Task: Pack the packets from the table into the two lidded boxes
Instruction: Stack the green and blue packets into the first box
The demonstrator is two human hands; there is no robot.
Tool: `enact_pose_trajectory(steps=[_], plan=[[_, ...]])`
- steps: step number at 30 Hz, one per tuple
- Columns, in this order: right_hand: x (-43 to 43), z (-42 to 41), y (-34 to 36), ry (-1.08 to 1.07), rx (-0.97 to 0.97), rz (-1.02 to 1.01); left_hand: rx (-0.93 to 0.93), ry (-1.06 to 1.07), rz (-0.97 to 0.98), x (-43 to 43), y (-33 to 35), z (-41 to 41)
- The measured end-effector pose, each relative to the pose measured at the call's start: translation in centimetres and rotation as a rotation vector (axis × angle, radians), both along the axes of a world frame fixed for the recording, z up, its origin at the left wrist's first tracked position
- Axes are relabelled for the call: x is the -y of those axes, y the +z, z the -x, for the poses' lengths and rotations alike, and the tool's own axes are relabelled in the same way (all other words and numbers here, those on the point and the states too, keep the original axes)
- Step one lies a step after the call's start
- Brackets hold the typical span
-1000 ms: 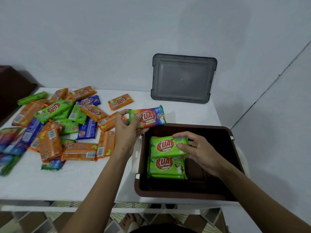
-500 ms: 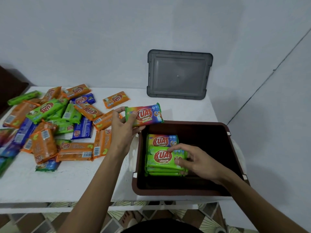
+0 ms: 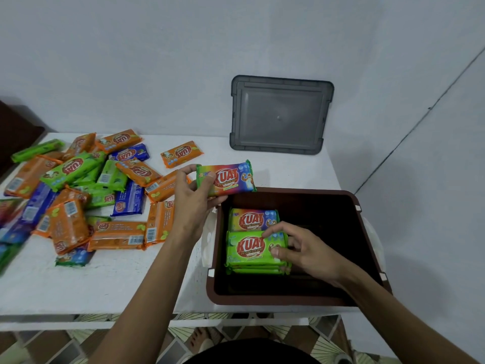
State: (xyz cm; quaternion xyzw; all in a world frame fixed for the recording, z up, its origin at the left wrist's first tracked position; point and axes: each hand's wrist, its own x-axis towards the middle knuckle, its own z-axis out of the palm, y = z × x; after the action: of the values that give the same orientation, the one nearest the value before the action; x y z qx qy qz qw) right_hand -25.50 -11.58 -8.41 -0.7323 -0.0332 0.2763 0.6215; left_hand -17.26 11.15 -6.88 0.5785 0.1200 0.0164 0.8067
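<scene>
The left hand (image 3: 193, 203) grips a rainbow packet (image 3: 231, 178) over the rim of the brown box (image 3: 262, 300). The right hand (image 3: 307, 252) pinches the top green packet (image 3: 249, 248) stacked inside. Other packets (image 3: 78, 193) litter the table (image 3: 105, 285).

Single head view, set above the bench's (image 3: 78, 285) near edge, facing forward and down. Brown box (image 3: 275, 300) close below, right of centre. Wall (image 3: 157, 61) behind the box fills the top.

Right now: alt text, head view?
A person's left hand holds a rainbow packet above the far rim of the brown box; right hand pinches the top green packet of a stack inside. The white table holds loose packets, a grey lid leaning on the wall.
</scene>
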Motion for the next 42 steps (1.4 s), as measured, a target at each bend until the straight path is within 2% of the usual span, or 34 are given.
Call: enact_pose_trajectory(steps=[11, 15, 18, 21, 26, 28, 30, 35, 39, 42], plan=[[0.7, -0.3, 0.2, 0.155, 0.31, 0.515, -0.004, -0.017, -0.023, -0.1, 0.3, 0.2], [0.8, -2.1, 2.3, 0.026, 0.42, 0.583, 0.004, -0.057, -0.063, -0.1, 0.4, 0.4], [0.0, -3.4, 3.0, -0.187, 0.472, 0.331, 0.012, -0.124, -0.083, 0.2, 0.7, 0.6], [-1.4, -4.1, 3.6, -0.266, 0.418, 0.068, 0.008, -0.187, -0.057, 0.7, 1.1, 0.8], [-2.9, -4.7, 3.7, -0.347, 0.304, -0.12, 0.009, -0.241, -0.033, 1.4, 1.4, 1.1], [-2.8, -4.7, 3.5, -0.383, 0.254, -0.189, 0.032, -0.23, -0.163, 1.3, 1.3, 1.1], [-2.5, -4.6, 3.2, -0.405, 0.205, -0.246, 0.105, -0.214, -0.408, 0.8, 0.9, 0.9], [-1.4, -4.2, 2.3, -0.446, 0.145, -0.25, 0.285, -0.122, -0.872, -0.5, -0.4, 0.2], [-1.1, -3.7, 1.5, -0.457, 0.11, -0.222, 0.338, -0.147, -1.059, -1.1, -1.7, -0.2], [-1.0, -3.4, 1.1, -0.427, 0.113, -0.148, 0.335, -0.182, -1.074, -1.1, -2.3, 0.0]])
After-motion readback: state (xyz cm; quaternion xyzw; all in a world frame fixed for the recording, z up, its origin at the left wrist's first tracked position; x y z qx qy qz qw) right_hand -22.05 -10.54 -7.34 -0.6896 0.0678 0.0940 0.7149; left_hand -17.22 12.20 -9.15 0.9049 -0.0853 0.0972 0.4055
